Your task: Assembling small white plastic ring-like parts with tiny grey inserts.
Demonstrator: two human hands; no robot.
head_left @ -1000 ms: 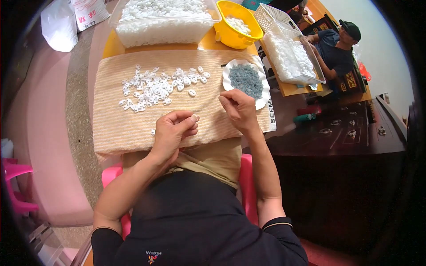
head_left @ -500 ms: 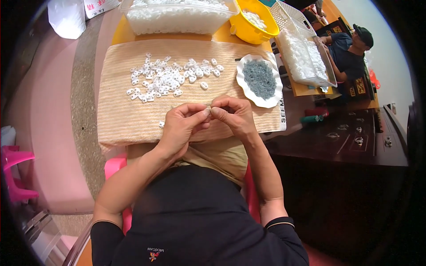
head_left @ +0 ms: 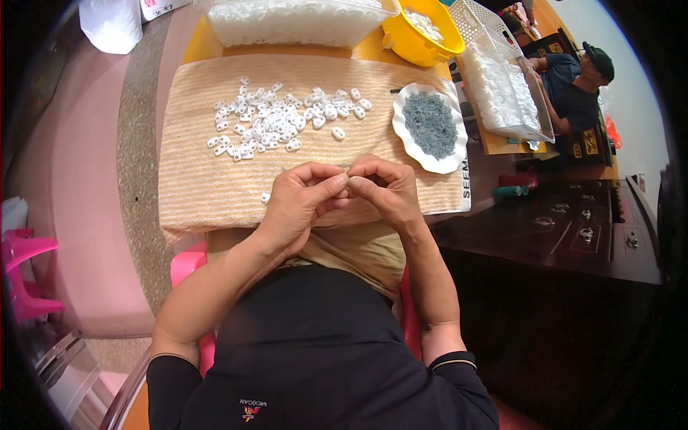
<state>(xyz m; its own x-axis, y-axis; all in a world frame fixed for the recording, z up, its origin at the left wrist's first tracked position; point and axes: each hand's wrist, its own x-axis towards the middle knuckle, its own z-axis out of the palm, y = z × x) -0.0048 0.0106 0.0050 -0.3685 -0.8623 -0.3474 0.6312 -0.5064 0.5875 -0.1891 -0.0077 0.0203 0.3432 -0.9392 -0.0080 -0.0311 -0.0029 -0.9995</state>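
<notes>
My left hand [head_left: 308, 197] and my right hand [head_left: 383, 190] meet fingertip to fingertip above the near part of a striped towel [head_left: 193, 172]. Both are closed in a pinch, thumb against forefinger, and whatever is between them is too small and hidden to name. Beyond the hands lies a loose pile of small white oval plastic pieces with two holes each [head_left: 272, 122]. One single white piece [head_left: 265, 197] rests beside my left hand. To the right of the pile, a white scalloped dish [head_left: 453, 159] holds many small grey-blue translucent parts [head_left: 430, 125].
A clear tub [head_left: 287, 36] full of white pieces stands at the table's back, next to a yellow basket [head_left: 405, 46]. On the right another clear bin [head_left: 548, 136] holds white parts, with a person [head_left: 573, 86] in a cap behind it. A dark cabinet [head_left: 530, 236] stands nearer.
The view has shifted slightly, so the table things sit a little differently in the picture. My hands remain pinched together at the same place over the towel.
</notes>
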